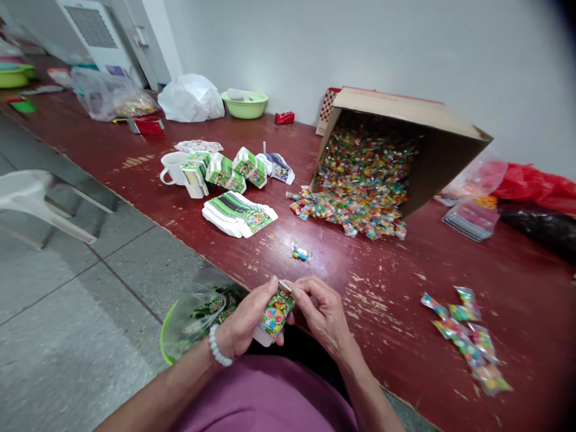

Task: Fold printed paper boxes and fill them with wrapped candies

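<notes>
Left hand gripping a green carton, right hand angled inward, pinching its upper end

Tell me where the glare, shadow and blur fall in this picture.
In the head view, glare whitens the table around the loose candy packet; the inside of the carton falls into shadow; the small printed box in the left hand looks fairly clear, the red bag softer; darkness covers the right corners.
</notes>
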Demonstrator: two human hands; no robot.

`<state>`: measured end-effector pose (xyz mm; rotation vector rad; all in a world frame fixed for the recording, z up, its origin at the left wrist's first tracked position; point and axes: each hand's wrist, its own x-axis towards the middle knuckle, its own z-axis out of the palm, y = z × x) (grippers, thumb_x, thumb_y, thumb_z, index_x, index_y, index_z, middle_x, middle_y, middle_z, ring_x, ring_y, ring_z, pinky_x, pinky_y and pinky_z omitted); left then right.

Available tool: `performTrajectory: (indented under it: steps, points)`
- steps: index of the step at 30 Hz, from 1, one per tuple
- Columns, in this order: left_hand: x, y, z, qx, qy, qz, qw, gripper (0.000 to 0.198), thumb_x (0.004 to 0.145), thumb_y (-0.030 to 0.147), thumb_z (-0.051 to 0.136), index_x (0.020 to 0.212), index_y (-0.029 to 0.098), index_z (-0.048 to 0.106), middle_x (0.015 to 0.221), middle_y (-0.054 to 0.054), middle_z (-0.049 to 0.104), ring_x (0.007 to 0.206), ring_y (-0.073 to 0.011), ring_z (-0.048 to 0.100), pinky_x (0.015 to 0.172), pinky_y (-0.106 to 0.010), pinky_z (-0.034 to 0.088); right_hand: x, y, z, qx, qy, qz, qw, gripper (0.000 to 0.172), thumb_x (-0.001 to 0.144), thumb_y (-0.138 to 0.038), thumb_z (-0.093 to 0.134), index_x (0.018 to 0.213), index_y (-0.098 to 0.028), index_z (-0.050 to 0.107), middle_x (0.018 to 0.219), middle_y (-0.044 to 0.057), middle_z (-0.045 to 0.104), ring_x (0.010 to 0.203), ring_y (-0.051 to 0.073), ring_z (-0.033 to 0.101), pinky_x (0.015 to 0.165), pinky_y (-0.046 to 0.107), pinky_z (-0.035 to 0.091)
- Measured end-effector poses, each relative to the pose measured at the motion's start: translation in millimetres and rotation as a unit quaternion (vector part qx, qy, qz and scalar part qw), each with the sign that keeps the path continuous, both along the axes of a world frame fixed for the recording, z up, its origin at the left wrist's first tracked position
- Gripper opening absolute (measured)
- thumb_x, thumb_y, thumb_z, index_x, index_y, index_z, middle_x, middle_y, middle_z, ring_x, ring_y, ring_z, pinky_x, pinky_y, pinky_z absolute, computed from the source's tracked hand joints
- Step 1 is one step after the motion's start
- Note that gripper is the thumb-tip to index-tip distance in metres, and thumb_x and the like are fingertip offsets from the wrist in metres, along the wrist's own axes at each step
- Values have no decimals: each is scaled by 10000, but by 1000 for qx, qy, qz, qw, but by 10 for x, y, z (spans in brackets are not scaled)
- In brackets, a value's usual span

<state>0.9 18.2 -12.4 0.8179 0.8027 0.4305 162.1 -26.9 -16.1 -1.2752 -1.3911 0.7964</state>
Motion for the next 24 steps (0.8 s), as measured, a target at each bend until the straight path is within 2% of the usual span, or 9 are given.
performTrajectory:
  steps: [5,10,13,17,21,24]
  points:
    - [27,23,7,45,37,-2,998,631,899,691,416,1133,145,630,686,-39,656,442,-124,595,417,-202,463,14,63,8,-105,87,20,990,180,857,-361,691,794,-193,669,860,45,720,550,141,655,553,269,514]
    - [11,23,1,79,68,0,995,699,885,728,384,1008,107,679,664,-62,664,419,-122,582,395,-198,448,-36,143,-22,-173,208,34,962,219,816,-387,726,813,-182,648,607,4,692,449,158,644,452,253,483]
    - [-15,39,-23,98,73,-1,993,708,882,731,387,931,96,697,666,-71,665,431,-121,585,406,-201,463,-85,171,-7,-189,286,37,939,264,764,-406,768,765,-185,624,578,2,692,413,159,626,408,249,466]
    - [-50,63,-52,109,81,-7,991,705,882,730,392,877,95,701,656,-78,669,424,-118,583,392,-190,441,-137,176,13,-188,285,24,940,282,736,-407,787,732,-179,620,562,5,689,402,154,620,398,237,447]
    - [-80,65,-64,123,87,-16,988,699,892,722,378,828,100,690,644,-71,656,410,-111,578,385,-182,414,-128,164,10,-194,246,21,950,264,768,-400,760,745,-172,630,547,5,675,409,150,618,428,240,451]
    - [-101,58,-73,113,77,-15,990,681,903,702,384,956,102,702,649,-62,653,400,-105,563,383,-184,411,-94,136,39,-177,208,49,961,223,816,-384,720,774,-178,647,593,8,687,462,153,636,481,256,479]
